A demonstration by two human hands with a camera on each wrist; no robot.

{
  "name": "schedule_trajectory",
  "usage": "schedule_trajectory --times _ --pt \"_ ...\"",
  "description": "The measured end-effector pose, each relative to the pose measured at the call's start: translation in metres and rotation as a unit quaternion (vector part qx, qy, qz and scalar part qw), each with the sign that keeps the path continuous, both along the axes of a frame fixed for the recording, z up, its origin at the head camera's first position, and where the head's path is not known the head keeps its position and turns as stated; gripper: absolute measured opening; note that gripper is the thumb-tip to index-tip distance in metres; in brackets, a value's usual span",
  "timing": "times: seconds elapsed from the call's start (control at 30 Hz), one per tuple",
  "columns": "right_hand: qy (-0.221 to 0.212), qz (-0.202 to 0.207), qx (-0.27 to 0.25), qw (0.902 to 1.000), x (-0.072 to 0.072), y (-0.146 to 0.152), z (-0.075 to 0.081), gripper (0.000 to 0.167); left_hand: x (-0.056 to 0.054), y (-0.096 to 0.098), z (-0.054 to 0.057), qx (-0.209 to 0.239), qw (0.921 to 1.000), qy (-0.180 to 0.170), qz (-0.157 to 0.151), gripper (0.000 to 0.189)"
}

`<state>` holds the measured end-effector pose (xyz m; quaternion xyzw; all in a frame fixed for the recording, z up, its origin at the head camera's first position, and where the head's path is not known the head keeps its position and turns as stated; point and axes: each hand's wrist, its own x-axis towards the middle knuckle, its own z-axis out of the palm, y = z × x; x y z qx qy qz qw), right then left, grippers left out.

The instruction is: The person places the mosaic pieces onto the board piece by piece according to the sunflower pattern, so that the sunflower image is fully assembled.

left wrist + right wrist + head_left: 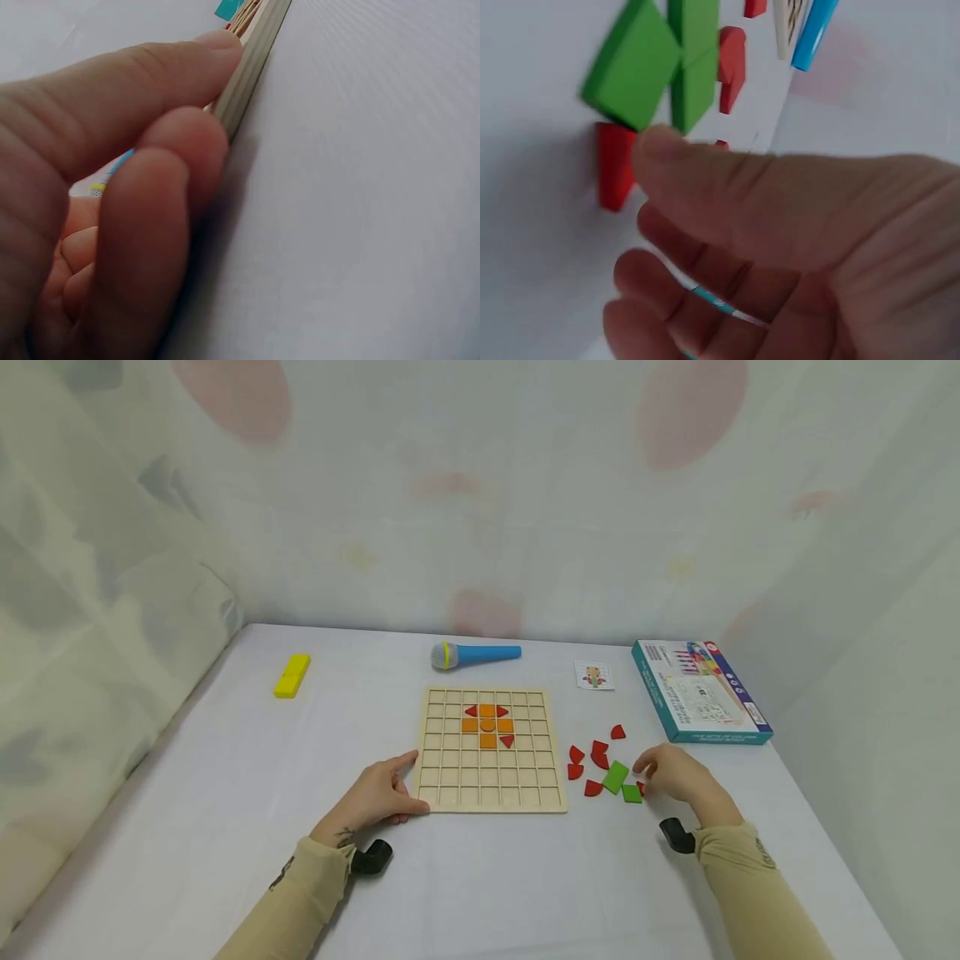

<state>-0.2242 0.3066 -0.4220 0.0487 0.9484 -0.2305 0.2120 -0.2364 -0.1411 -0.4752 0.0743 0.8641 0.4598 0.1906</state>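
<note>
A pale wooden grid board point(491, 812) lies mid-table, with orange squares, an orange disc point(487, 725) and red triangles point(507, 741) in its upper cells. My left hand point(378, 789) grips its lower left corner, thumb on the corner and index finger along the left edge; the left wrist view shows the thumb against the board's side point(255, 67). To the board's right, my right hand point(682, 779) is over a red piece point(615, 169), its fingers loosely bent and nothing pinched. Beside it lie green pieces point(616, 777) and several red quarter-circle pieces point(593, 788).
Behind the board lies a blue toy microphone point(487, 653). A small pattern card point(594, 676) and a teal game box point(701, 693) are at the back right. One yellow block point(292, 676) sits at the back left. Patterned cloth hangs behind the table.
</note>
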Motion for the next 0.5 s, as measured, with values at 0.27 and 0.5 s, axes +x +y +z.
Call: schedule_trajectory --times 0.27,0.5 --pt "0.027 0.019 -0.016 0.9993 0.0113 0.004 -0.0087 0.021 0.0017 0.0006 0.0039 0.004 1.0 0.005 0.003 0.102" --pt "0.05 0.035 -0.022 0.9979 0.0096 0.0039 -0.0004 0.012 0.0023 0.0015 0.0029 0.003 1.0 0.004 0.001 0.101"
